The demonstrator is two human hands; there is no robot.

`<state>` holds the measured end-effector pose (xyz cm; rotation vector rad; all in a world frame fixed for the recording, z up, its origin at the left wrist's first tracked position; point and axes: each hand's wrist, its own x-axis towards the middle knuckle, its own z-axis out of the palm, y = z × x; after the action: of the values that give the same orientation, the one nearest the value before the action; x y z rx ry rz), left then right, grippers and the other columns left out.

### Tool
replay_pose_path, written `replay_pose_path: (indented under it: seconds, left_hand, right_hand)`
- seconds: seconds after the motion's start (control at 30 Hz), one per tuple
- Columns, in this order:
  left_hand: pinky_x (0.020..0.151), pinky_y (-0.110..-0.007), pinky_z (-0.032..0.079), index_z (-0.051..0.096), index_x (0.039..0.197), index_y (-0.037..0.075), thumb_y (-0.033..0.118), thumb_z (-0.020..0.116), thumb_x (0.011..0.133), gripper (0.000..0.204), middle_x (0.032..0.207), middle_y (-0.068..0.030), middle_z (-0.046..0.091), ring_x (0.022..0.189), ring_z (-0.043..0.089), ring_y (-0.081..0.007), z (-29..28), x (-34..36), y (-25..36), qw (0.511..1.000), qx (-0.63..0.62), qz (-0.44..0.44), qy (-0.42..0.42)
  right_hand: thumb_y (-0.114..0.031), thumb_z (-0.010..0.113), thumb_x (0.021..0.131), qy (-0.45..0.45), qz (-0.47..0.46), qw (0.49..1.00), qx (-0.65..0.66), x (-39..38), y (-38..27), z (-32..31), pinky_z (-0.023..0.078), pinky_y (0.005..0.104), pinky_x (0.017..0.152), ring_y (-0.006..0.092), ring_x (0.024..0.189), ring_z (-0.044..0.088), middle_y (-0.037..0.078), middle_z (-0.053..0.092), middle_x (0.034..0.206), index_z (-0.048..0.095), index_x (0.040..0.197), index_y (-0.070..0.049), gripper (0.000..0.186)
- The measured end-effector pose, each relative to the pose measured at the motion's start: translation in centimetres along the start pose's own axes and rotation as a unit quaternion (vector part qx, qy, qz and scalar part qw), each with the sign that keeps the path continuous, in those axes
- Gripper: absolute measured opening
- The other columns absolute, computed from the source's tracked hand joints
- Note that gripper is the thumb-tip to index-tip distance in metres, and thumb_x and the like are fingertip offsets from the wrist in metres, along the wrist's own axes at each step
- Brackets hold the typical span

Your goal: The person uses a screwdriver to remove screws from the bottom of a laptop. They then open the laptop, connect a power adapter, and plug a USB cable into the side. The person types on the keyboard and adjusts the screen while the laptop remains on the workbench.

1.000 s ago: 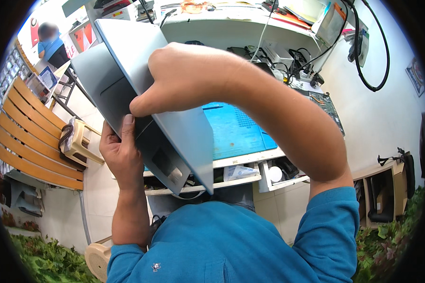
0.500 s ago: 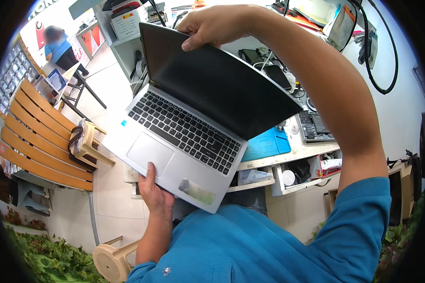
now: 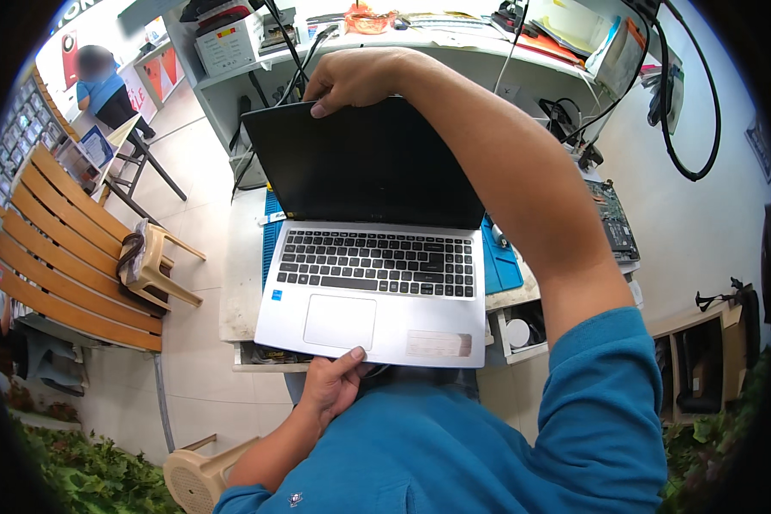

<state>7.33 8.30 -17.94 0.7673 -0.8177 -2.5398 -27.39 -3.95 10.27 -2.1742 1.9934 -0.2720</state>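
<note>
A silver laptop (image 3: 385, 325) lies opened in front of me, its black keys facing up and its dark screen (image 3: 368, 171) raised. My right hand (image 3: 351, 81) reaches across and grips the top edge of the lid, thumb on the screen side and fingers behind. At the front edge, left of the middle, my left hand (image 3: 336, 385) holds the base, its thumb on top below the touchpad (image 3: 340, 320) and its fingers underneath. A blue work mat (image 3: 500, 257) shows beside the laptop and partly under it.
The white workbench (image 3: 244, 300) has partly opened drawers (image 3: 522, 334) at its front. An exposed circuit board assembly (image 3: 608, 218) lies to the right. Black cables (image 3: 694, 163) hang at the right wall. A plastic stool (image 3: 199, 480) and a slatted wooden bench (image 3: 77, 257) stand at left.
The laptop has turned from tilted to nearly square with me and come down over the bench. Both hands have kept their hold and moved with it.
</note>
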Motion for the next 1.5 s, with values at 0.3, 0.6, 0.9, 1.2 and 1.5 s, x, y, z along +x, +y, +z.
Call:
replay_pose_path:
  seconds: [0.3,0.6,0.9,1.2,1.5]
  left_hand:
    - [0.104,-0.039,0.067,0.056,0.147,-0.001,0.007,0.074,0.107,0.045,0.135,-0.0144,0.068,0.126,0.071,-0.0267,2.9,0.4,-0.4,0.993,0.053,-0.102,0.039]
    - [0.106,-0.041,0.066,0.055,0.147,-0.006,0.027,0.065,0.115,0.048,0.135,-0.0204,0.07,0.123,0.074,-0.0314,3.3,0.2,1.4,0.965,0.09,-0.243,0.028]
    - [0.088,-0.035,0.064,0.078,0.13,0.0,0.033,0.064,0.115,0.039,0.107,-0.0123,0.085,0.098,0.081,-0.0194,3.4,-1.2,11.1,0.817,0.537,-0.083,-0.195]
    - [0.093,-0.046,0.062,0.084,0.109,-0.002,0.038,0.077,0.099,0.042,0.1,-0.024,0.082,0.099,0.08,-0.0399,9.9,16.0,19.6,0.54,0.83,0.129,0.053]
    - [0.119,-0.047,0.052,0.072,0.139,0.009,0.015,0.081,0.096,0.045,0.153,-0.015,0.067,0.141,0.064,-0.033,20.1,16.5,6.5,0.537,0.653,0.342,-0.411]
  right_hand:
    - [-0.037,0.079,0.103,0.001,-0.021,0.999,0.034,0.7,1.6,1.5,0.054,0.0407,0.112,0.0295,0.123,0.075,0.018,0.08,0.132,0.074,0.144,-0.006,0.052]
    - [-0.051,0.078,0.103,0.036,0.037,0.996,0.07,0.1,4.3,1.9,0.054,0.0402,0.113,0.029,0.123,0.076,0.016,0.082,0.127,0.081,0.134,-0.01,0.052]
    - [-0.04,0.072,0.109,0.163,0.061,0.985,-0.01,-9.6,7.9,2.5,0.06,0.0421,0.092,0.0325,0.097,0.079,0.02,0.084,0.107,0.082,0.123,-0.001,0.043]
    - [-0.031,0.069,0.111,0.32,0.104,0.932,0.137,-16.9,10.2,5.6,0.059,0.0391,0.09,0.0318,0.097,0.078,0.022,0.082,0.109,0.08,0.124,0.001,0.036]
    - [-0.024,0.063,0.116,0.37,0.119,0.897,0.209,-18.4,10.4,7.9,0.055,0.0281,0.078,0.0104,0.088,0.062,0.002,0.068,0.097,0.075,0.14,-0.006,0.033]
